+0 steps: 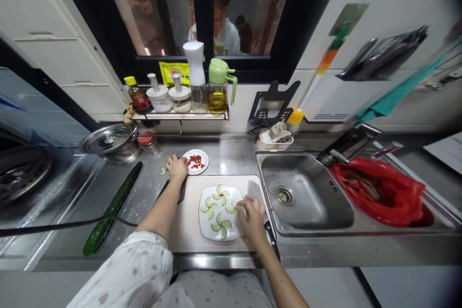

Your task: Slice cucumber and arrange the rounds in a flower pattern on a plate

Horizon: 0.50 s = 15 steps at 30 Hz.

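Note:
My left hand [176, 166] reaches to the counter beside a small white dish of chopped red pieces [197, 161], its fingers curled down by loose cucumber slices [163, 171]. My right hand [251, 216] rests at the right edge of a square white plate [207, 230] on the cutting board [187, 228], fingertips pinched on a cucumber slice [239, 207]. Several cucumber slices [216, 209] lie arranged on the plate. A cleaver [254, 188] lies on the board just beyond my right hand.
A whole cucumber [111, 209] lies on the steel counter at left, near a pot lid [106, 138]. The sink [303, 192] sits to the right, with a red plastic bag [382, 192] beyond it. Oil and seasoning bottles stand on a shelf [180, 115].

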{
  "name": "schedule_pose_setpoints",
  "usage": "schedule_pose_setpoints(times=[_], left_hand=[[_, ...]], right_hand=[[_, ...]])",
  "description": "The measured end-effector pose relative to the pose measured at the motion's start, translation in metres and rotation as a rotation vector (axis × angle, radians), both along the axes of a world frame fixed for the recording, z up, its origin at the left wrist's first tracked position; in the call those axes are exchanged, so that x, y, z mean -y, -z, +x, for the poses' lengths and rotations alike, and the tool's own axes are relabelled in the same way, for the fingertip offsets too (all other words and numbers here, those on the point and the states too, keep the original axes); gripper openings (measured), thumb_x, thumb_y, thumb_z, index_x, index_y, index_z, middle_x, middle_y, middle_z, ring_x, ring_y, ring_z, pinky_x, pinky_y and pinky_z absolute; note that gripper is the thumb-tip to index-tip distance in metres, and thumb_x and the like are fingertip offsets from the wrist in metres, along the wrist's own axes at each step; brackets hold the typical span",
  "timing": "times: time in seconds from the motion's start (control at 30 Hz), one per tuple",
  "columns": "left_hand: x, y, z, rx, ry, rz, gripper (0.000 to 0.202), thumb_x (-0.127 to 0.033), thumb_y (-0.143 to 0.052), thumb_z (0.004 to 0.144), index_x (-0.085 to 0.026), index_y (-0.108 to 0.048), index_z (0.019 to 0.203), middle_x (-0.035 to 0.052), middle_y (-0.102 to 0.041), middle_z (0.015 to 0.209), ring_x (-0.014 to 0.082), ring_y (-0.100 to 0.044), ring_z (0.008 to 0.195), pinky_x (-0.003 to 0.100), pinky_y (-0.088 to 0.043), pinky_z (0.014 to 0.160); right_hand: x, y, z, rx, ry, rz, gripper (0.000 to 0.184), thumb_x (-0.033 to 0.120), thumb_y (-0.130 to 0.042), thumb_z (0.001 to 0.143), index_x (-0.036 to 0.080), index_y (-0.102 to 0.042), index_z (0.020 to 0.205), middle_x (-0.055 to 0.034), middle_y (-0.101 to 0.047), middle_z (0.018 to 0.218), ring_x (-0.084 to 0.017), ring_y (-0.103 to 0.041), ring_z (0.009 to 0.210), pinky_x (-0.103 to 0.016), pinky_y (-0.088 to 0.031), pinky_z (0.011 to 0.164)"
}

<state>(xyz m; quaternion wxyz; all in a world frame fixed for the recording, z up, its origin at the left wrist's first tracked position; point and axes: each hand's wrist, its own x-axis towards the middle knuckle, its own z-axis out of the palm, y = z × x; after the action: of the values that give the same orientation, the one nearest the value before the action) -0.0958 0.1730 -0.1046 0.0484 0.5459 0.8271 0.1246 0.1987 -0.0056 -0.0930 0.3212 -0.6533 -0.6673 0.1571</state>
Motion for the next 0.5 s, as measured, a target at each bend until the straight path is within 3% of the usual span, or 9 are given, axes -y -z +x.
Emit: schedule_pose_setpoints(times=[0.27, 0.5], left_hand=[[-0.0037, 0.0029, -0.0037, -0.049, 0.031, -0.042, 0.023, -0.026, -0.054, 0.085, -0.027, -0.076, 0.093, 0.0126, -0.052, 0.121, 0.0323, -0.039, 0.115, 0.046, -0.032, 0.092], [0.0026, -0.0003, -0.0061, 0.093, -0.069, 0.032, 0.022, -0.028, -0.053, 0.085, -0.025, -0.075, 0.091, 0.012, -0.055, 0.123, 0.0328, -0.042, 0.117, 0.047, -0.034, 0.094]], right_hand=[[0.003, 0.0042, 0.006, 0.006, 0.012, 0.039, 0.018, 0.031, -0.052, 0.088, 0.023, -0.068, 0.086, -0.0096, -0.056, 0.113, -0.028, -0.041, 0.115, -0.046, -0.036, 0.099], [0.0043, 0.0073, 0.0052, 0.0, -0.003, 0.048, 0.018, 0.031, -0.052, 0.087, 0.023, -0.067, 0.087, -0.0099, -0.055, 0.114, -0.029, -0.041, 0.115, -0.047, -0.037, 0.097]])
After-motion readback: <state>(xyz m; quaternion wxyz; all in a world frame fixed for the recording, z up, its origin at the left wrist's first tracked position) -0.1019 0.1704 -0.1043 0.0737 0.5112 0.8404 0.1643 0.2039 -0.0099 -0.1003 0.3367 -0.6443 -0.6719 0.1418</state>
